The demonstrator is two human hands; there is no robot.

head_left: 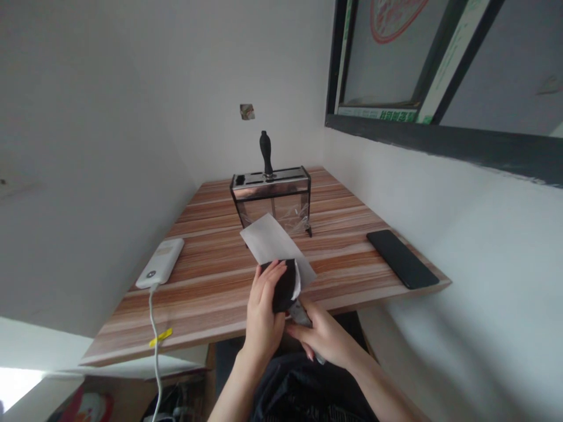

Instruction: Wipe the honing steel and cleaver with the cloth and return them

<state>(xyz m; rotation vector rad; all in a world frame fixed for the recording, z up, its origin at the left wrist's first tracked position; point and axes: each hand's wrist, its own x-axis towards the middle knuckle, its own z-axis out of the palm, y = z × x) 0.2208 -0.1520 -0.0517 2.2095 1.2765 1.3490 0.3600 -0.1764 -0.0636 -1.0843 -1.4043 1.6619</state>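
Left hand: fingers are curving over a black piece, white along one edge, with little gap. Right hand: fingers are gripping a grey handle, seemingly belonging to the pale flat blade extending beyond the left fingers. Step, apparently: the black piece is being worked against the blade; the next move is calling for a steady handle. Black-framed device: standing beyond the fingers on the tabletop. Phone: lying to their right.
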